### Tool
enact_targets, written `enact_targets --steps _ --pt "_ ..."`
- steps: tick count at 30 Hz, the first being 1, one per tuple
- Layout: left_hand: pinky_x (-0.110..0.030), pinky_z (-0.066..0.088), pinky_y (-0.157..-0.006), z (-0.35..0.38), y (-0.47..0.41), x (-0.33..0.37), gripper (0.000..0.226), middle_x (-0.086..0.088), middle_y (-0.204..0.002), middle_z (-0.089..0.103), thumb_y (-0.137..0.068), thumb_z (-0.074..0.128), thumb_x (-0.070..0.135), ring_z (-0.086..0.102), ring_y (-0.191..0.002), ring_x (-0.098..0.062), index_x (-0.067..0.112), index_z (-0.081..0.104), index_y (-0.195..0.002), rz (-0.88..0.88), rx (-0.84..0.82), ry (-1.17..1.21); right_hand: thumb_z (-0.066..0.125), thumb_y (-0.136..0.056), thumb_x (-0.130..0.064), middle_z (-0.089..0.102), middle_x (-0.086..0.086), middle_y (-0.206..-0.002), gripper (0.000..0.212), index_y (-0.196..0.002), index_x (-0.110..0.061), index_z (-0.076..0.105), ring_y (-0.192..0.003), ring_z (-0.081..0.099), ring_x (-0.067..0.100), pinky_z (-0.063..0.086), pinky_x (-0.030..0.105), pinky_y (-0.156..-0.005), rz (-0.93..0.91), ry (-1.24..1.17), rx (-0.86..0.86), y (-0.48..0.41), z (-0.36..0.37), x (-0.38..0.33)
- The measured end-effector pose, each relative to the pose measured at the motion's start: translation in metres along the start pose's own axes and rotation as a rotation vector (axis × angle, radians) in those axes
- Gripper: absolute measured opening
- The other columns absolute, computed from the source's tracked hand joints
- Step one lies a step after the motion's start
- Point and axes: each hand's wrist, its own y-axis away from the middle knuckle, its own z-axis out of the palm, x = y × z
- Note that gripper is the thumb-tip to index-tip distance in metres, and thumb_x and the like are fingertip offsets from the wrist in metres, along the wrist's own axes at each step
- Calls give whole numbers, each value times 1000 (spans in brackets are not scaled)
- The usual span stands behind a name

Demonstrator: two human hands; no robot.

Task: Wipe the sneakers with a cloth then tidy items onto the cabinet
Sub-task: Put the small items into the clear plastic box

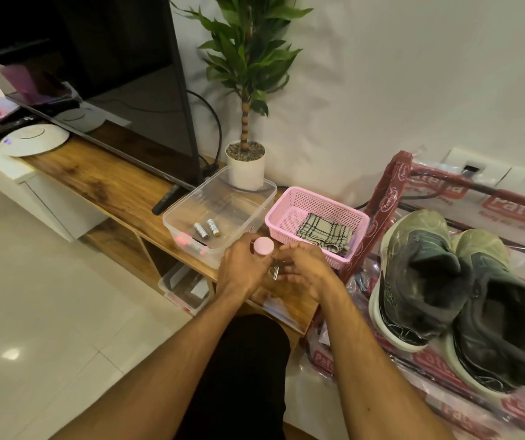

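On the wooden cabinet top (102,179), leftmost of the relevant items, a clear plastic box (239,198) stands open with two batteries (207,229) on its floor. Just in front of the box's near right corner, the left hand (239,268) curls its fingers round a small pink disc (263,246), which it holds up between thumb and fingertips. Directly below the disc hang the keys (274,273), long axis roughly vertical; they appear joined to the disc, though the link is hidden. The right hand (305,269) meets them from the other side, fingers curled and pinching at the top of the bunch. Both hands sit above the cabinet's front edge, in the gap between the two containers. Forward and right, the pink basket (286,214) holds the folded checked cloth (324,233). Far right, well apart from the hands, the sneakers (423,281) rest side by side on printed plastic wrap (445,404), toes pointing away. Judgement: wiping looks finished and tidying is under way. The box lies nearer the left hand, the basket nearer the right; either is a short forward reach.
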Motion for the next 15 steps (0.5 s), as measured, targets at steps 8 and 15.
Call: enact_targets --steps 8,15 --pt "-30 52 -84 -57 -21 20 46 3 -112 65 -81 78 24 57 -101 -12 17 59 -122 138 77 13 66 -79 12 70 17 -78 28 -103 -2 60 -64 67 27 56 33 -56 -137 -70 11 1 21 -46" --pt "-36 54 -83 -106 -65 -4 40 1 -109 65 -78 80 26 62 -100 -18 24 53 -108 -1 -7 -196 67 -81 10 69 15 -77 25 -103 1 62 -56 64 20 57 31 -56 -228 15 -16 -18 53 -82"
